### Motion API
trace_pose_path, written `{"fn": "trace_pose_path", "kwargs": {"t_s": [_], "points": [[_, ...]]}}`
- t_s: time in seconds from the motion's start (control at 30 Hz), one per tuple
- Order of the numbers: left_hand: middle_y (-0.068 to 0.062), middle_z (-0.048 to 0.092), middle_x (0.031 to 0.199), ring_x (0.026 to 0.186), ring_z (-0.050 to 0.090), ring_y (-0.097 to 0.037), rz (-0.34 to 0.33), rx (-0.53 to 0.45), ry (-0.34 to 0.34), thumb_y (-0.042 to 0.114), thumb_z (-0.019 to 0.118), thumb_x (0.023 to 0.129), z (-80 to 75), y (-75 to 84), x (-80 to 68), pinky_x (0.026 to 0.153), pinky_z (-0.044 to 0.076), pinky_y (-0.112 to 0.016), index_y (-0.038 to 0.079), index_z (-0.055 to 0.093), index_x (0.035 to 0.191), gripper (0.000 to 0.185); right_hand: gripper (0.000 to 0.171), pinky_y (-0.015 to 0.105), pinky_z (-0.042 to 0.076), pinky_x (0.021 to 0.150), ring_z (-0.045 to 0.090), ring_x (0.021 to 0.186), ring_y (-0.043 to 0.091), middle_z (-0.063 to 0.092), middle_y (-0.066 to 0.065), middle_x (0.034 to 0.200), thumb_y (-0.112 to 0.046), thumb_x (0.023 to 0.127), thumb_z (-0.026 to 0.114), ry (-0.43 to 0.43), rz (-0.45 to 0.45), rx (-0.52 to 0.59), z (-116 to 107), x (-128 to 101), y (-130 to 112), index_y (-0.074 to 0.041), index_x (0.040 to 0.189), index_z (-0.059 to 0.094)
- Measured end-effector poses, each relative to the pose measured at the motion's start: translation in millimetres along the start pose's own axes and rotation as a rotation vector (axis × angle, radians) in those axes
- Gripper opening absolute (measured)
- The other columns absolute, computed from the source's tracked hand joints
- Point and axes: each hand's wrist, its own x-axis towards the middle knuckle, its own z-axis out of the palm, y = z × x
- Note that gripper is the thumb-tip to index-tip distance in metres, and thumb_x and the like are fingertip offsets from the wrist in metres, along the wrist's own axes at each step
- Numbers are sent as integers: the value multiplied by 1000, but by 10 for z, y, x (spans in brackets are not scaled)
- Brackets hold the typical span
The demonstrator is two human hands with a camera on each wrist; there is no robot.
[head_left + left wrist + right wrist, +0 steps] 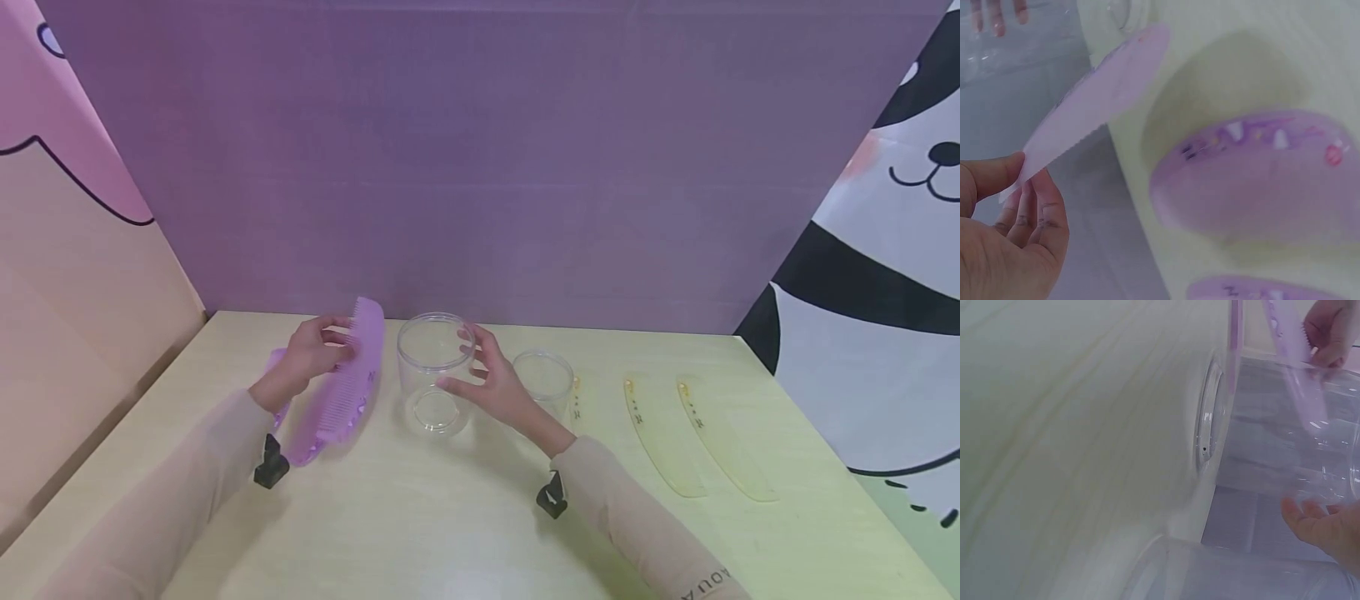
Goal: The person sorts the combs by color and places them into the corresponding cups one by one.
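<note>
Purple backdrop, pale table (465, 533). Left hand (311, 354) pinched a purple comb (348, 375) left of centre, lifted, beside the clear jar (435, 375). Right hand (495, 379) cupped the jar, fingers loose. Best tip comb upright over the jar's mouth.

My left hand (311, 357) hides part of the purple comb (347, 379); the lower comb (1272, 290) is cut off.
</note>
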Motion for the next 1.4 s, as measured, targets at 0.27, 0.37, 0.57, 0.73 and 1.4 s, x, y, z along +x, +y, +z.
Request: {"fn": "trace_pose_path", "kwargs": {"t_s": [0.27, 0.37, 0.57, 0.73, 1.4], "points": [[-24, 52, 122, 94, 58, -20, 17, 3, 42, 4, 61, 83, -161, 226, 20, 66, 54, -19, -2, 42, 128, 49, 78, 54, 36, 102, 34, 130, 39, 33, 17, 143, -6, 79, 70, 5, -2, -2, 1, 5, 22, -3, 140, 22], [-22, 51, 123, 101, 53, -24, 33, -35, 64, 3, 60, 83, -214, 323, 29, 67, 54, -19, -2, 43, 127, 48, 78, 54, 36, 102, 34, 130, 39, 33, 17, 143, -6, 79, 70, 5, -2, -4, 5, 5, 22, -3, 140, 22], [-16, 53, 115, 87, 57, -13, 105, -73, 135, 3, 63, 82, -321, 569, 14, 63, 53, -19, -1, 46, 122, 44, 77, 54, 36, 102, 34, 130, 38, 33, 17, 143, -7, 79, 70, 3, 3, -6, 7, 4, 20, -3, 139, 22], [-12, 55, 109, 76, 55, -7, 165, -28, 195, 6, 63, 83, -397, 795, -14, 63, 51, -15, 1, 47, 123, 43, 78, 54, 36, 102, 34, 131, 38, 32, 17, 143, -8, 79, 70, -7, 6, -16, 0, 2, 18, -4, 140, 21], [-3, 59, 97, 70, 59, -7, 343, -210, 280, 0, 65, 80, -313, 1343, 2, 62, 53, -17, 3, 50, 116, 39, 78, 53, 35, 103, 34, 131, 35, 32, 16, 143, -8, 80, 69, -7, 23, -12, -15, -13, 14, -5, 141, 21]]}}
